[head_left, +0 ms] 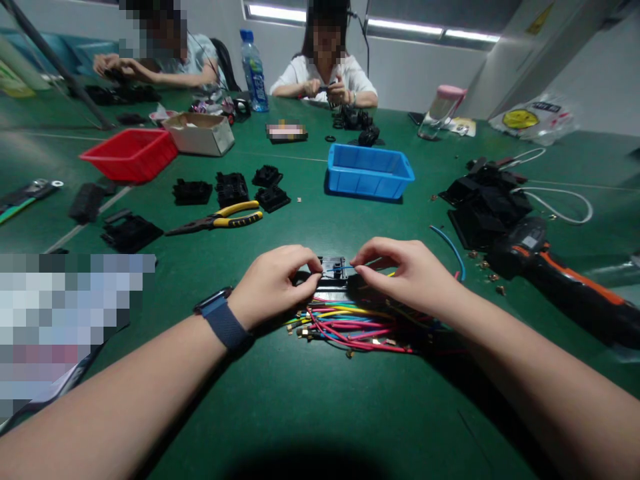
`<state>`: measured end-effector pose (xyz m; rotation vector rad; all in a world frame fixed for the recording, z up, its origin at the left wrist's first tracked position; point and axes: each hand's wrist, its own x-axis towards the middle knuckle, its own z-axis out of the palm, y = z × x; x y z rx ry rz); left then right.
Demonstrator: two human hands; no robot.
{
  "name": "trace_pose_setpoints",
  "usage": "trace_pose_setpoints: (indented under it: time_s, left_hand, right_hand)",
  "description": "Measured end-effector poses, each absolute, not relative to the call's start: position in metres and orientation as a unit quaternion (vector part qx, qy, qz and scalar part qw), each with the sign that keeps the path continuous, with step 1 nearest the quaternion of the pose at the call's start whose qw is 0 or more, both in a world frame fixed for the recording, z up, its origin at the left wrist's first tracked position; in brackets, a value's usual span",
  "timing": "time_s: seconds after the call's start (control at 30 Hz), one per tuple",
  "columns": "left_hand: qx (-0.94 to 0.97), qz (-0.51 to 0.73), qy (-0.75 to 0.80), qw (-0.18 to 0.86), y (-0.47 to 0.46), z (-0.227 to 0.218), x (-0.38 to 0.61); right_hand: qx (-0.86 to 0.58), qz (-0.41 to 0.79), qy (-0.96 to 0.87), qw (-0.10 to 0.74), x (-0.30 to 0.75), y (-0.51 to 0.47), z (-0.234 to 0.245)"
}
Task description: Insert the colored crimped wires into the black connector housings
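Between my two hands runs a short blue wire (341,269), above a black plastic housing (332,285) on the table. My right hand (400,267) pinches the wire's right part between thumb and forefinger. At the wire's left end, my left hand (283,280) has thumb and fingertips brought together; a tiny end of the wire seems to be in them. A watch with a blue band (225,323) is on my left wrist. Just below the housing lies a bundle of coloured wires (350,323) with brass terminals, partly hidden by my right hand.
Yellow-handled pliers (220,219) and several black housings (233,189) lie left of centre. Beyond stand a blue bin (370,172) and a red bin (133,155). An orange-black power screwdriver (565,273) lies right, beside stacked black parts (490,200). Two people sit across the table.
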<state>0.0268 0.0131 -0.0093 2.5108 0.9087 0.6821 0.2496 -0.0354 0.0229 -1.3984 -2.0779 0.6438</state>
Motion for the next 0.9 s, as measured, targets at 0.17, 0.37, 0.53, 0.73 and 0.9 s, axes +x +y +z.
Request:
trace_pose_setpoints:
  time_s: [0.17, 0.37, 0.53, 0.73, 0.9]
  left_hand:
    - [0.896, 0.238, 0.32, 0.196, 0.014, -0.01, 0.027]
    - [0.893, 0.234, 0.325, 0.206, 0.015, -0.011, 0.027]
    - [0.89, 0.255, 0.325, 0.194, 0.016, -0.011, 0.027]
    - [0.89, 0.228, 0.336, 0.206, 0.018, -0.014, 0.028]
    - [0.886, 0.229, 0.343, 0.212, 0.019, -0.013, 0.028]
  right_hand:
    - [-0.529, 0.175, -0.791, 0.253, 0.247, -0.036, 0.021]
    - [-0.528, 0.16, -0.794, 0.254, 0.243, -0.036, 0.021]
    - [-0.516, 0.159, -0.802, 0.255, 0.24, -0.037, 0.02]
    - [-0.511, 0.15, -0.809, 0.247, 0.24, -0.039, 0.019]
    - [-0.51, 0.155, -0.814, 0.232, 0.238, -0.039, 0.019]
